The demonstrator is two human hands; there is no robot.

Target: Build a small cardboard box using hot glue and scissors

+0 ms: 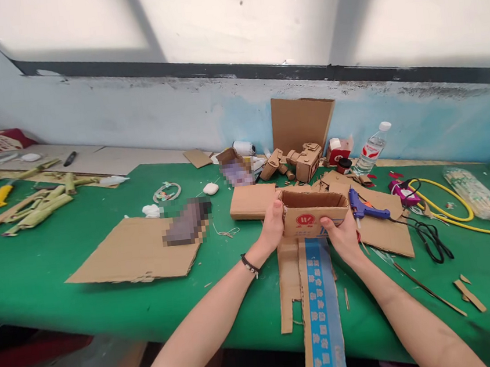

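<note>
Both of my hands hold a small open cardboard box [313, 214] with a red round logo on its front, resting on the green table [61, 267]. My left hand [272, 226] grips its left side, thumb up against the wall. My right hand [341, 234] grips its lower right front corner. A long cardboard strip with blue printed tape [320, 310] runs from under the box toward me, past the table's edge. A blue glue gun [364, 208] lies just right of the box.
A large flat cardboard sheet [136, 250] lies to the left, a cardboard block [252, 201] behind my left hand. Cardboard models [306, 162], a water bottle [370, 150], a yellow hose [453, 208], black cable [430, 240] and bamboo pieces [41, 205] crowd the table.
</note>
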